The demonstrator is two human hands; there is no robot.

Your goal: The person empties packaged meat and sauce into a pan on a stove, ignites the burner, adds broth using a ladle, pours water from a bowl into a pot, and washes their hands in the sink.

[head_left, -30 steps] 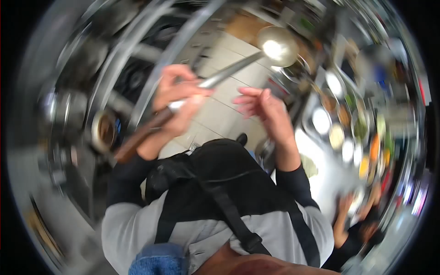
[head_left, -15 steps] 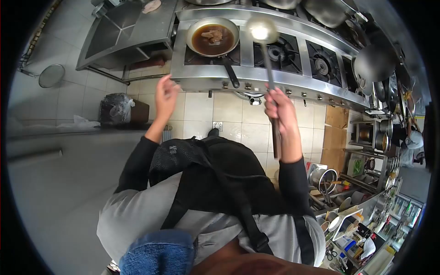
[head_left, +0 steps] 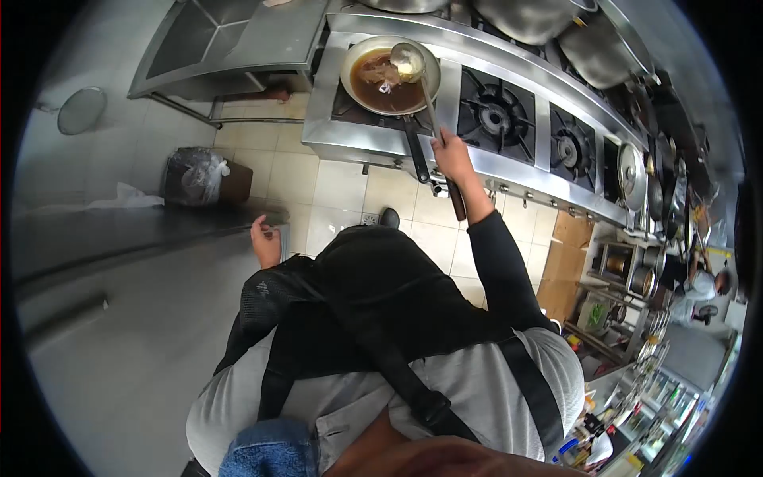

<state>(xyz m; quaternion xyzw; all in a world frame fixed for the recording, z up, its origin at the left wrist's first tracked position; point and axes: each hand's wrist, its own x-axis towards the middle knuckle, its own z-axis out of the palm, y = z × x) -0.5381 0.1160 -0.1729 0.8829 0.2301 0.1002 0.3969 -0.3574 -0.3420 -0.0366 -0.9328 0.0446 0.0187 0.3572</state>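
Note:
My right hand (head_left: 453, 157) is closed round the handle of a long metal ladle (head_left: 430, 99). The ladle's round bowl is tilted over a frying pan (head_left: 432, 87), with something pale and yellowish at its lip. Brown liquid (head_left: 397, 99) and a piece of what looks like meat (head_left: 380, 73) lie in the pan. Its black handle (head_left: 415, 149) points toward me, beside the ladle's shaft. My left hand (head_left: 266, 242) hangs low on the left, near a metal counter edge, its fingers loosely bent and apart with nothing in them.
The pan sits on the leftmost front burner of a steel stove (head_left: 358, 141); more burners (head_left: 495, 118) run to the right. Large pots (head_left: 524, 20) stand behind. A bin with a plastic bag (head_left: 195, 175) is at left. Another person (head_left: 699, 282) is far right.
The ladle has moved left and down from above the neighbouring burner to the pan, its bowl now tipped there. My left hand has dropped back toward my body. My view has shifted slightly.

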